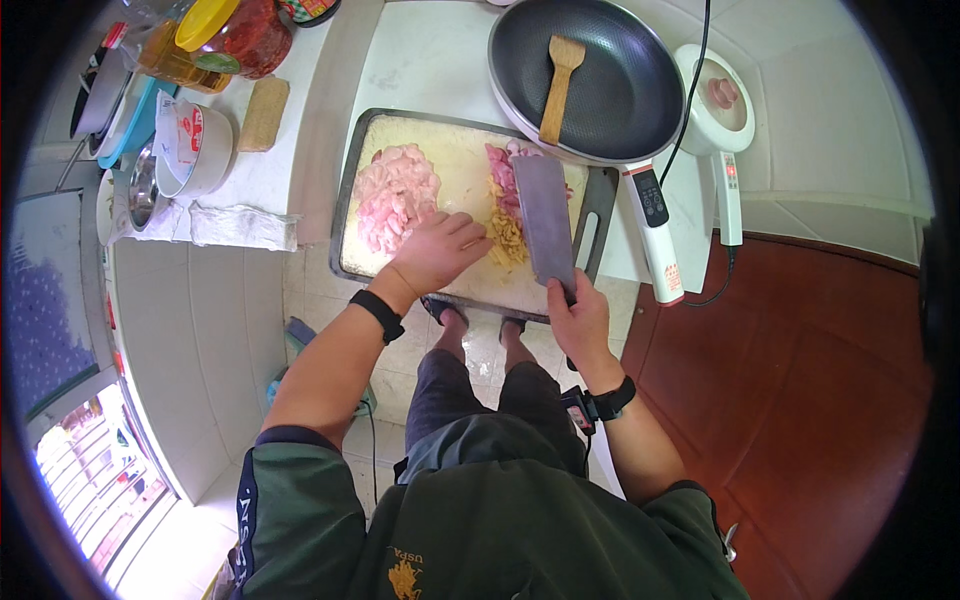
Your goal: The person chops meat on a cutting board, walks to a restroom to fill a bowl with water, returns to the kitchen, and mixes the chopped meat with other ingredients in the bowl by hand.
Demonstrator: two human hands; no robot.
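My right hand [581,319] grips the handle of a cleaver [545,217], whose broad blade lies over the right part of a cutting board [461,169]. Beside the blade's left edge are yellow chopped pieces that look like ginger [508,238]. Pink-purple chopped pieces [504,169], perhaps shallot or onion, lie farther back, partly under the blade. My left hand [439,253] rests palm down between the ginger and a heap of sliced pale pink raw meat [397,191]. Its fingers are bent towards the ginger; whether they hold a piece is hidden.
Behind the board stands a frying pan [622,90] with a wooden spatula [559,94] inside. A lidded white pot [712,101] and a black cord stand right. The left ledge holds jars, an oil bottle [169,56], bowls [214,154], a sponge-like block [264,114] and a cloth [244,227].
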